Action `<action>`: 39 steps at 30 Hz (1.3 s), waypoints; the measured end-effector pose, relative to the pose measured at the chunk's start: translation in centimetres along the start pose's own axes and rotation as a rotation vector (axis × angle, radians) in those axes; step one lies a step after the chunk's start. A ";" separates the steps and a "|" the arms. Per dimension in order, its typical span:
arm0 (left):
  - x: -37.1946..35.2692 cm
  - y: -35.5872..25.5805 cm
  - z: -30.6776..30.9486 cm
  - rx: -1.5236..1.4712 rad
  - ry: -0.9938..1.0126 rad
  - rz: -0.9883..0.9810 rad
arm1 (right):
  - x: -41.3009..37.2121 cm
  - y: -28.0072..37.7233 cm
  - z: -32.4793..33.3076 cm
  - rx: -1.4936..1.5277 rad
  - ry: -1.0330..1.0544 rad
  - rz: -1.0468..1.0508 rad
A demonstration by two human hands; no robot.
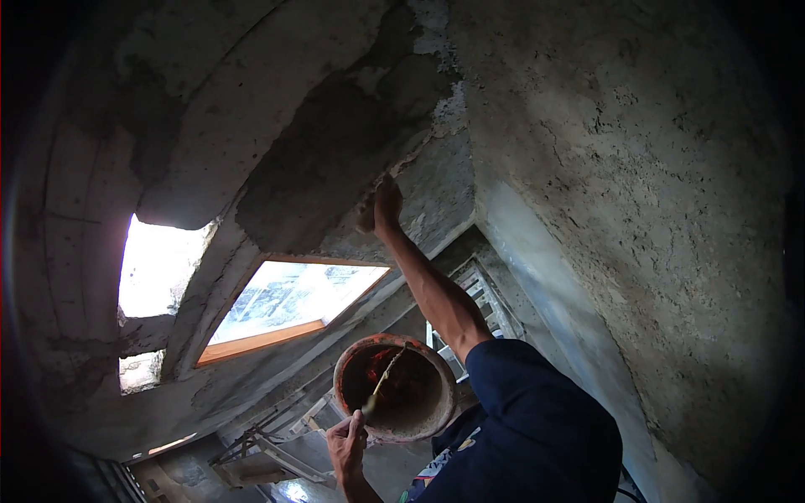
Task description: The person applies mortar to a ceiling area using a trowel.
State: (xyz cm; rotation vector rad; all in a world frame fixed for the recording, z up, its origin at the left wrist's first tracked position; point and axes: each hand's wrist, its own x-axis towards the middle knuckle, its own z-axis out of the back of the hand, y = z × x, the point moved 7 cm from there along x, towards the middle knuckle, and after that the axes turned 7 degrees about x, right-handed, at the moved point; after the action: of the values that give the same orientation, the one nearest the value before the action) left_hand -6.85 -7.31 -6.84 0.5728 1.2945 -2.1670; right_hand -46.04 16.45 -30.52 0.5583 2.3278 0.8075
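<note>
My right hand is raised against the wall, its fingers closed at a patch of darker, damp-looking plaster; what it holds is too dark to make out. Lower down, my left hand pinches the lower end of a thin trowel-like tool, which slants up across the mouth of a round bucket. The bucket has a reddish, mortar-crusted rim, and its inside is dark with a reddish patch.
A wood-framed window is left of my right arm, with bright openings farther left. A rough wall rises on the right. Below are a ladder-like frame and wooden supports.
</note>
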 end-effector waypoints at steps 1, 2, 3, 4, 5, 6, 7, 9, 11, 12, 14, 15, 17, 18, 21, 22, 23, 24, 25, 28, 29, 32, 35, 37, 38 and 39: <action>0.0 -0.2 0.0 0.012 0.001 -0.009 | 0.1 1.1 -0.9 0.089 0.028 -0.097; 0.1 -0.1 0.0 0.012 0.000 -0.011 | -0.5 2.5 -1.8 0.177 0.055 -0.194; 0.1 0.1 0.0 0.011 0.006 -0.011 | -2.4 5.2 -3.2 0.198 0.056 -0.328; 0.0 0.2 -0.1 0.010 0.014 -0.009 | -2.4 5.2 -3.6 0.197 0.054 -0.327; 0.1 0.2 -0.2 0.011 0.017 -0.009 | -2.2 5.2 -4.7 0.232 0.059 -0.325; 0.2 0.3 -0.2 0.020 0.013 0.002 | -2.0 5.3 -5.4 0.267 0.065 -0.323; 0.1 0.3 -0.3 0.030 0.009 0.013 | -1.9 5.4 -5.6 0.268 0.065 -0.323; 0.0 -0.1 -0.7 0.037 0.019 0.014 | -2.0 5.7 -6.2 0.317 0.089 -0.336; 0.0 -0.5 -0.7 0.042 0.030 0.011 | -2.6 6.3 -6.0 0.270 0.111 -0.308; 0.0 -0.5 -0.8 0.029 0.034 0.009 | -2.8 6.8 -5.9 0.218 0.132 -0.282; -0.1 -0.4 -0.9 0.020 0.038 0.012 | -3.2 7.1 -6.0 0.193 0.128 -0.268; -0.1 -0.3 -0.7 0.054 0.020 0.019 | -3.2 7.0 -6.1 0.171 0.128 -0.253; 0.2 -0.1 -0.5 0.091 0.003 0.021 | -3.5 6.7 -6.3 0.172 0.132 -0.248; 0.3 0.1 -0.5 0.071 0.006 0.020 | -4.0 6.8 -6.5 0.167 0.138 -0.245; 0.4 0.0 -0.6 0.046 0.019 0.019 | -5.6 7.2 -6.1 0.134 0.133 -0.223; 0.4 -0.2 -0.6 0.037 0.022 0.016 | -6.1 7.5 -5.8 0.133 0.132 -0.222; 0.4 -0.1 -0.6 0.036 0.022 0.017 | -6.7 7.5 -5.6 0.142 0.147 -0.253; 0.5 -0.1 -0.6 0.037 0.023 0.012 | -7.2 7.6 -5.4 0.152 0.163 -0.284; 0.6 -0.1 -0.6 0.037 0.023 0.005 | -7.7 8.0 -5.1 0.152 0.166 -0.285; 0.5 0.4 -0.6 -0.017 0.040 0.019 | -7.4 9.0 -3.8 0.051 0.180 -0.126; 0.4 0.3 -0.6 -0.020 0.036 0.021 | -5.6 8.4 -3.4 0.068 0.145 -0.081; -0.1 0.2 -0.7 0.042 0.030 0.024 | -2.4 8.9 -2.7 0.058 0.083 -0.044; 0.0 0.4 -0.8 0.003 0.030 0.030 | 2.5 5.1 -2.7 -0.066 0.056 0.087; 0.2 0.4 -0.9 0.027 0.037 0.032 | 1.7 6.1 -3.2 -0.169 0.048 0.222; 0.4 0.3 -1.0 0.026 0.042 0.029 | -0.7 7.1 -3.9 -0.137 0.087 0.119; 0.5 0.3 -1.2 0.020 0.047 0.028 | -2.8 8.1 -4.3 -0.107 0.125 0.016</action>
State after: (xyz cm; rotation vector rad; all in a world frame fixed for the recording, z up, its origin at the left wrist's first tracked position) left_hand -6.91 -6.52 -7.85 0.6494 1.2831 -2.1571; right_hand -45.29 18.99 -21.33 0.4926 2.3785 0.9942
